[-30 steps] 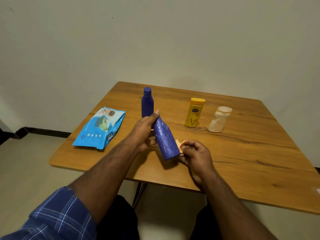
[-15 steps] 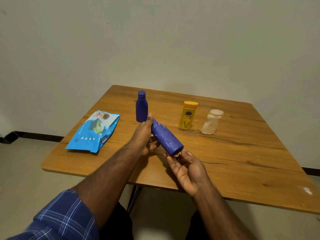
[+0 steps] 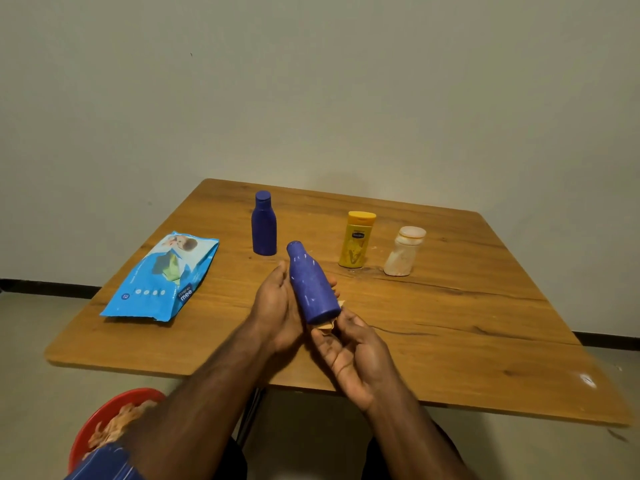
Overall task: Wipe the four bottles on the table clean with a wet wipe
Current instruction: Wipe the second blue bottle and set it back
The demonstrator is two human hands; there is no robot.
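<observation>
At the lower left a red bowl is sitting on the floor with crumpled orange-brown scraps in it, partly hidden behind a blue checked sleeve. Above it, a blue wet wipe pack is lying flat near the left edge of the wooden tabletop. Further right, a dark blue bottle is standing upright towards the far side.

The left hand is cradling a second blue bottle above the tabletop, its fingers curling round behind the body while the thumb is lying along the near side. This bottle is tilting, cap up and away, base down towards the person. The right hand is sitting just under the base, palm turned up, its fingers loosely bent and pressing a small crumpled tan wipe against the bottom of the bottle.

To the right, a yellow bottle is standing upright, and just beside it a pale translucent bottle with a whitish cap is standing too, the two apart from each other.
</observation>
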